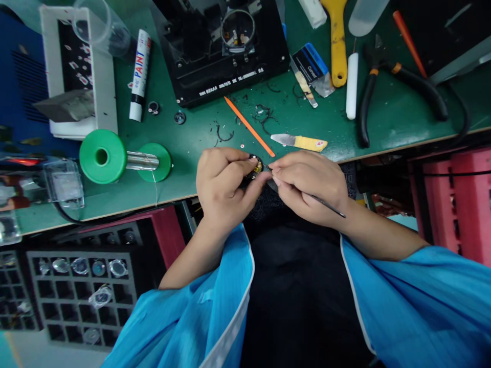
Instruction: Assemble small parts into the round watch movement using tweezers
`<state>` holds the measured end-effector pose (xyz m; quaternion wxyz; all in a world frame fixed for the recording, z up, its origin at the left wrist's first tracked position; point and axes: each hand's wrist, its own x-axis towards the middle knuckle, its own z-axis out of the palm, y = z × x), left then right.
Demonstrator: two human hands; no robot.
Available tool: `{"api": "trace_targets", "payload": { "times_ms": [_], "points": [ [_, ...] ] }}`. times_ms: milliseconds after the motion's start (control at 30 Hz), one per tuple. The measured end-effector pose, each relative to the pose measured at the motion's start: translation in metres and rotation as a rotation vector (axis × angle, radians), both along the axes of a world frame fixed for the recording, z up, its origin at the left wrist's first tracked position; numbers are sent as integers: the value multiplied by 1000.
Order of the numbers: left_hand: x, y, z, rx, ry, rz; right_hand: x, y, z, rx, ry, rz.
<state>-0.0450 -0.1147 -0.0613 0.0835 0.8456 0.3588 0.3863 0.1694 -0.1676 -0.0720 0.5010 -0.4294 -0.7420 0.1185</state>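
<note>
My left hand (226, 186) pinches a small round black part with gold-coloured insides (256, 167) just off the table's front edge. Between the fingers of my right hand (312, 184) is a thin dark metal tool (326, 204), its back end sticking out below the palm. The tool's tip meets the round part, and the two hands nearly touch. Just beyond them on the green table lie an orange stick (249, 126) and a small blade with a yellow handle (310, 143). My fingers hide much of the round part.
A green spool of wire (103, 156) stands at the left beside a paint marker (140, 76). A black device (226, 66) sits at the back. Pliers (368, 102) and a yellow tool (337, 46) lie right. Below left is a compartment tray (84, 255).
</note>
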Motion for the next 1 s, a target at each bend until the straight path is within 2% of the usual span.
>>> {"api": "trace_targets", "payload": {
  "times_ms": [200, 367, 567, 667, 800, 1000],
  "points": [
    [0, 0, -2, -17, 5, 22, -1, 0, 3, 0, -28, -6],
    [1, 0, -1, -83, -100, -46, -5, -1, 5, 16, -82, -55],
    [2, 1, 1, -14, -37, -18, -13, -5, -4, 30, -202, -153],
    [2, 1, 1, -22, -19, -13, -14, -6, -8, 68, -159, -144],
    [1, 1, 1, -33, -70, -37, -12, -5, -5, 58, -60, -118],
    [-1, 1, -1, -90, -17, -26, -13, -5, -2, 24, -124, -136]
  ]
}}
